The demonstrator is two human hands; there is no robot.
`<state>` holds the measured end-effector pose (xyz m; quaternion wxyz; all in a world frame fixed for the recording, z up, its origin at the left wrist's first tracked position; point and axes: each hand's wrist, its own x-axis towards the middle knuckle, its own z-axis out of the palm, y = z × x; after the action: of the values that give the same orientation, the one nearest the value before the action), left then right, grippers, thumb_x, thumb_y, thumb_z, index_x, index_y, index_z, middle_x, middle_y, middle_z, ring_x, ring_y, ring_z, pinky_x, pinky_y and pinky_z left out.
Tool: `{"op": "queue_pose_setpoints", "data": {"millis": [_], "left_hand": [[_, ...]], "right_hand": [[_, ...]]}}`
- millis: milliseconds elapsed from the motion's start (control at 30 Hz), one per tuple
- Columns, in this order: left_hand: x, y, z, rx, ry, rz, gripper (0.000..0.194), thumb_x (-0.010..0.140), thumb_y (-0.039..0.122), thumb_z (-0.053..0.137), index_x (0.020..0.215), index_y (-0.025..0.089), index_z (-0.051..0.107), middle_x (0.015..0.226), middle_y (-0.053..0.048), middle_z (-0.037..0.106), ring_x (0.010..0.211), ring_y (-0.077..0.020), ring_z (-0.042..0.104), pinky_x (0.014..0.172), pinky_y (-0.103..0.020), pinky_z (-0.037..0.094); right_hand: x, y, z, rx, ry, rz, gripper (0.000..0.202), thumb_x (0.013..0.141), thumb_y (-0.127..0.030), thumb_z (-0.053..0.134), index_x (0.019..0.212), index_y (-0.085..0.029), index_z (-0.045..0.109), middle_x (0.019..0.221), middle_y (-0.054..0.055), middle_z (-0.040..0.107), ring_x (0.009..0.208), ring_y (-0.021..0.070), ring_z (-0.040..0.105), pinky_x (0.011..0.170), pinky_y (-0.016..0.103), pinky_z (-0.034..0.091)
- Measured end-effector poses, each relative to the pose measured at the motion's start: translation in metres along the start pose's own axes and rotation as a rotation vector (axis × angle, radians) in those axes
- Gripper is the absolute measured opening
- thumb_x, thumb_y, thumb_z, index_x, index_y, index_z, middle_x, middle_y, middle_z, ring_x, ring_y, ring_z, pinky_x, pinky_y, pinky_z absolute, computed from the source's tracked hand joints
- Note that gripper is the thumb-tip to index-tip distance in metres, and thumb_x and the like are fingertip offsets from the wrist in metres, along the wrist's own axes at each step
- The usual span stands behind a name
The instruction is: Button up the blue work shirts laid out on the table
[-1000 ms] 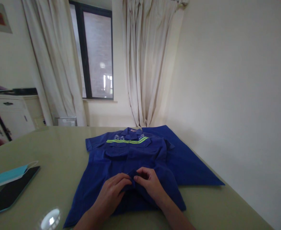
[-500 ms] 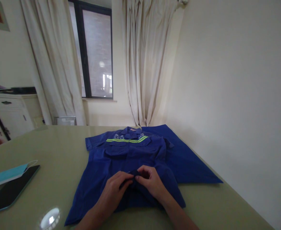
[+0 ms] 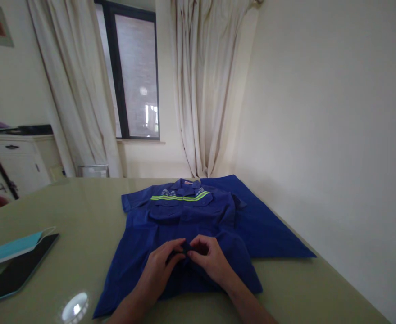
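Since the picture a second ago both hands have drawn slightly closer together on the shirt front and edged a little toward the collar; nothing else on the table has shifted. The left hand (image 3: 160, 266) and the right hand (image 3: 208, 260) meet fingertip to fingertip over the front placket of the dark blue short-sleeved work shirt with a yellow-green reflective stripe (image 3: 180, 220), each pinching a small fold of the cloth between thumb and fingers. Whether a button sits between them cannot be told; the spot is too small and dark.

The shirt lies flat, front up, on the pale olive glossy table (image 3: 83, 211), collar pointing away from the person, and its right side overlaps a second sheet of blue cloth (image 3: 268, 234) spread beyond it toward the wall.

The grip looks shallow, so the fold could slip from the fingertips if either hand tugs. A pull toward the person would likely drag the whole shirt across the smooth table, rumpling the flattened front and skewing it over the blue cloth beneath. Uneven tension between the two hands could misalign the two placket edges. Well left of the shirt, a light blue face mask (image 3: 10, 247) rests on a black flat tablet (image 3: 18, 270), clear of any such slide.
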<state>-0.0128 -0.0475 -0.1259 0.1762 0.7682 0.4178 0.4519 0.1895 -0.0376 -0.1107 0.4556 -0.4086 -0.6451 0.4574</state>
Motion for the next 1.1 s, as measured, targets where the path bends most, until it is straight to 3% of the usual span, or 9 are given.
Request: {"op": "queue_pose_setpoints", "data": {"millis": [67,133,267,433,533,833,967,1100], "left_hand": [[0.001,0.000,-0.001,-0.002,-0.048,0.001,0.032,0.096,0.028,0.061,0.127,0.031,0.066,0.099,0.000,0.077,0.092,-0.0170,0.073,0.087,-0.027,0.059],[0.002,0.002,-0.003,0.001,-0.105,0.011,0.026,0.097,0.026,0.058,0.119,0.031,0.071,0.098,0.000,0.075,0.091,-0.0167,0.072,0.083,-0.025,0.059],[0.003,0.009,-0.005,0.051,-0.084,0.022,0.018,0.098,0.027,0.057,0.107,0.029,0.073,0.096,-0.002,0.071,0.089,-0.0169,0.070,0.082,-0.025,0.058],[0.000,0.004,-0.005,0.141,-0.012,0.152,0.018,0.100,0.028,0.056,0.104,0.029,0.073,0.108,-0.003,0.073,0.102,-0.0181,0.069,0.090,-0.027,0.057],[-0.001,-0.002,-0.004,0.185,-0.005,0.259,0.018,0.102,0.027,0.053,0.103,0.028,0.071,0.095,0.001,0.077,0.088,-0.0155,0.071,0.082,-0.024,0.057],[0.002,0.013,-0.007,0.345,-0.096,0.420,0.016,0.101,0.018,0.052,0.100,0.026,0.066,0.091,0.000,0.073,0.079,-0.0165,0.064,0.075,-0.028,0.049],[0.005,0.017,-0.011,0.269,-0.170,0.362,0.020,0.100,0.013,0.048,0.095,0.024,0.065,0.097,-0.001,0.070,0.086,-0.0158,0.064,0.079,-0.026,0.049],[0.006,0.024,-0.015,0.045,-0.269,0.146,0.019,0.101,0.020,0.048,0.092,0.023,0.064,0.103,-0.003,0.067,0.091,-0.0146,0.065,0.081,-0.023,0.050]], "right_hand": [[-0.002,-0.003,0.000,-0.016,-0.027,-0.005,0.012,0.076,-0.029,0.075,0.083,-0.019,0.074,0.071,-0.001,0.067,0.066,0.0149,0.058,0.063,0.025,0.042],[-0.003,-0.007,-0.001,-0.041,-0.044,-0.001,0.013,0.078,-0.031,0.075,0.082,-0.020,0.076,0.072,0.000,0.068,0.068,0.0162,0.059,0.064,0.026,0.044],[0.000,-0.009,-0.001,-0.031,0.018,0.009,0.029,0.086,-0.045,0.068,0.076,-0.020,0.076,0.073,0.002,0.069,0.073,0.0183,0.061,0.069,0.028,0.046],[0.006,0.007,0.002,0.167,-0.021,0.095,0.032,0.068,-0.046,0.086,0.083,-0.019,0.075,0.075,0.001,0.071,0.070,0.0172,0.062,0.069,0.028,0.046],[0.007,0.013,0.002,0.200,-0.069,0.163,0.034,0.065,-0.047,0.088,0.081,-0.018,0.078,0.075,0.002,0.073,0.070,0.0172,0.062,0.069,0.029,0.046],[0.000,-0.012,0.005,0.303,-0.013,0.424,0.015,0.061,-0.028,0.078,0.070,-0.017,0.075,0.062,-0.003,0.062,0.061,0.0108,0.046,0.059,0.023,0.032],[-0.001,-0.008,0.010,0.355,0.036,0.461,0.017,0.059,-0.028,0.077,0.071,-0.017,0.075,0.063,-0.002,0.061,0.066,0.0127,0.049,0.064,0.024,0.035],[0.002,-0.004,0.011,0.343,0.075,0.418,0.019,0.057,-0.030,0.078,0.070,-0.017,0.074,0.069,-0.001,0.065,0.072,0.0147,0.053,0.070,0.025,0.038]]}}
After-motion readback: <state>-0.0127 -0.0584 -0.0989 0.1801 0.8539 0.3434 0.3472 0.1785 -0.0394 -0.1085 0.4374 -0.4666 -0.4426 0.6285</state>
